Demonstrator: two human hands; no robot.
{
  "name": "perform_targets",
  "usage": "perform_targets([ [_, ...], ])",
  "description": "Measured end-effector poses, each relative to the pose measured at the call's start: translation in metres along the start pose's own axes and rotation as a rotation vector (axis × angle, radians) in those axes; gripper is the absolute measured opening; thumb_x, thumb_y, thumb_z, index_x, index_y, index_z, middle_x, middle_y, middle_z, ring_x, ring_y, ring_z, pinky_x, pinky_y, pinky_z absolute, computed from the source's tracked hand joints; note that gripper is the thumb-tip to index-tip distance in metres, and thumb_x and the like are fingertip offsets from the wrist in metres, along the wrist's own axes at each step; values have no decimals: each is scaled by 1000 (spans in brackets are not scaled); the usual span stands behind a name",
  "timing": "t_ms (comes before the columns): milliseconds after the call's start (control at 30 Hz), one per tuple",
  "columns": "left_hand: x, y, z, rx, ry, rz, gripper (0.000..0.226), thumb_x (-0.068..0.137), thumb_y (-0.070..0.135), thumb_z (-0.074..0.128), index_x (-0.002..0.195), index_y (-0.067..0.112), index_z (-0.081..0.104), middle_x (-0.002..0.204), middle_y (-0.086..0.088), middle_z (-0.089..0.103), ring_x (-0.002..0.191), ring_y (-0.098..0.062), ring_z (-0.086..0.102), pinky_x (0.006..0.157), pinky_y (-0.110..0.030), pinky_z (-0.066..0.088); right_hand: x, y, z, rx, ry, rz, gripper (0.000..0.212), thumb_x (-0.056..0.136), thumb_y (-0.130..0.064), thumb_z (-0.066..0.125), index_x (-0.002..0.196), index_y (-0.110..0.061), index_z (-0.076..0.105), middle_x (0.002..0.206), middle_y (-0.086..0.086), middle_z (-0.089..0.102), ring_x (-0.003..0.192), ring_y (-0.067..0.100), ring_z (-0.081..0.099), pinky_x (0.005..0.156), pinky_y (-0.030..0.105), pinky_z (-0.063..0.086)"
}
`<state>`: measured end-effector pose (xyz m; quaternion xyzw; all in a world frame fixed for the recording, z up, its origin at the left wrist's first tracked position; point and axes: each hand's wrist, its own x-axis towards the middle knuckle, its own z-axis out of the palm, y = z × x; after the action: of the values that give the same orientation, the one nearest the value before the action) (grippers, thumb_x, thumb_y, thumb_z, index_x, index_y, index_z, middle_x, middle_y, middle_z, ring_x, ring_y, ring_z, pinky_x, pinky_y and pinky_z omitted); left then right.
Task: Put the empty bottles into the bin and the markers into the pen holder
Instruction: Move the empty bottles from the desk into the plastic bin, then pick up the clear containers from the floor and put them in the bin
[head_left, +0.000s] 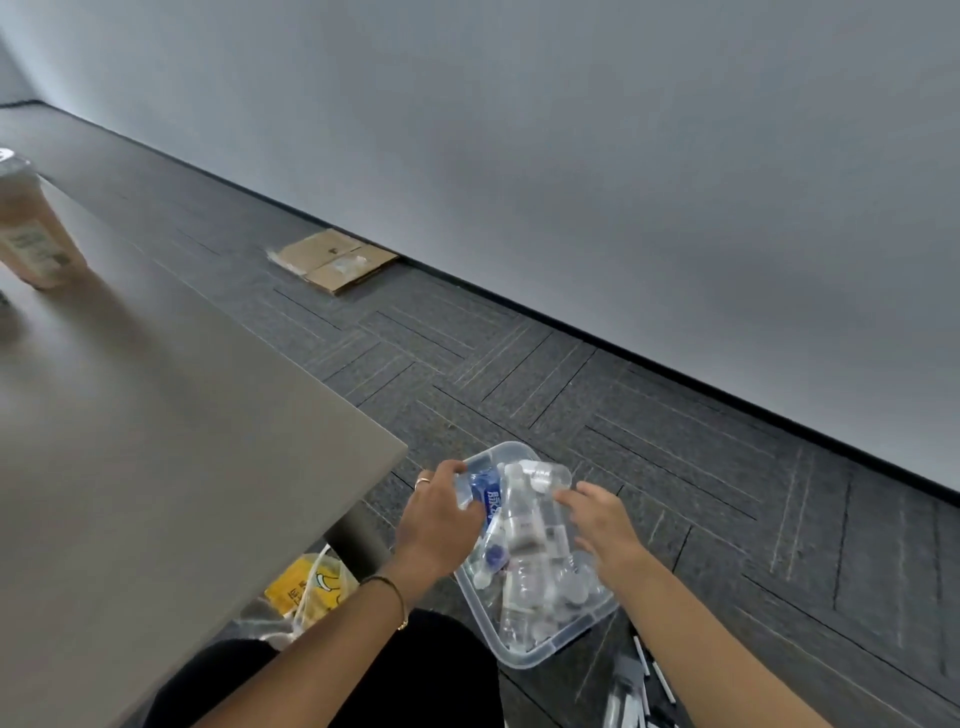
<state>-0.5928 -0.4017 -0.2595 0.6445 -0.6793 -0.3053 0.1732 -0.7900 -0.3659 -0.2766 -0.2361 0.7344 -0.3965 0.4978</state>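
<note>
Item, grey table (156, 389): at your left, a capped drink cup (31, 228) standing on it. Item, clear plastic bin (524, 654): on the carpet before you, heaped with empty bottles (524, 525). Item, your left hand (439, 519): over the bin's left side, fingers closed around a blue-labelled bottle (485, 493). Item, your right hand (605, 525): fingers spread, holding nothing, over the heap's right side. Item, markers (641, 691): loose on the floor, just below the bin, beside your right forearm.

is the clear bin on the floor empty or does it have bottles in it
It has bottles in it: the clear plastic bin is piled with empty bottles, and the left hand holds a blue-labelled bottle over it.
</note>
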Motion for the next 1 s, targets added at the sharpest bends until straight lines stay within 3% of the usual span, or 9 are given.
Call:
perform_targets([
  [67, -7, 4, -5, 8, -13, 20, 46, 90, 30, 61, 135, 30, 51, 122, 2, 54, 100, -16, 57, 82, -33, 51, -10, 2, -8, 0, 5, -18, 25, 94, -17, 67, 118, -14, 60, 106, 3, 62, 110, 29, 59, 103, 49, 49],
  [133, -16, 9, -9, 7, -18, 43, 44, 91, 31, 59, 134, 30, 52, 122, 2, 54, 105, -18, 58, 87, -35, 50, -20, 4, -15, -27, 31, -47, 25, 94, -15, 66, 118, -14, 60, 110, 4, 64, 109, 26, 60, 102, 50, 52],
  [267, -44, 24, -14, 2, -33, 114, 42, 92, 27, 59, 133, 27, 55, 123, 0, 55, 113, -21, 56, 94, -37, 48, -50, 8, -29, -35, 81, -100, 18, 93, -11, 63, 110, -17, 66, 107, 7, 67, 91, 19, 60, 88, 41, 55],
  [400, -85, 37, -16, -31, -45, 187, 39, 91, 23, 61, 130, 25, 57, 123, 0, 55, 108, -18, 57, 89, -36, 52, -91, 20, -44, -53, 71, -126, 20, 94, -9, 60, 112, -15, 66, 104, 5, 66, 89, 17, 61, 90, 42, 56],
  [600, -149, 44, -1, -98, -50, 259, 39, 94, 24, 64, 132, 22, 57, 123, -3, 62, 105, -19, 61, 87, -33, 49, -142, 58, -73, -8, 101, -148, 17, 96, -3, 57, 108, -11, 66, 87, 3, 65, 71, 15, 57, 66, 31, 49],
  [733, -197, 33, 14, -92, -65, 257, 39, 94, 24, 64, 132, 24, 57, 122, 1, 60, 105, -15, 59, 85, -29, 44, -180, 106, -91, -23, 79, -106, 19, 95, -7, 58, 109, -14, 68, 88, 3, 65, 81, 19, 58, 75, 35, 49],
  [1000, -261, 27, 51, -97, -122, 249, 40, 92, 26, 64, 131, 24, 56, 119, 0, 60, 114, -23, 59, 98, -41, 49, -220, 175, -120, -57, 114, -71, 17, 96, -3, 57, 107, -12, 67, 84, 4, 62, 78, 20, 54, 70, 33, 46],
])
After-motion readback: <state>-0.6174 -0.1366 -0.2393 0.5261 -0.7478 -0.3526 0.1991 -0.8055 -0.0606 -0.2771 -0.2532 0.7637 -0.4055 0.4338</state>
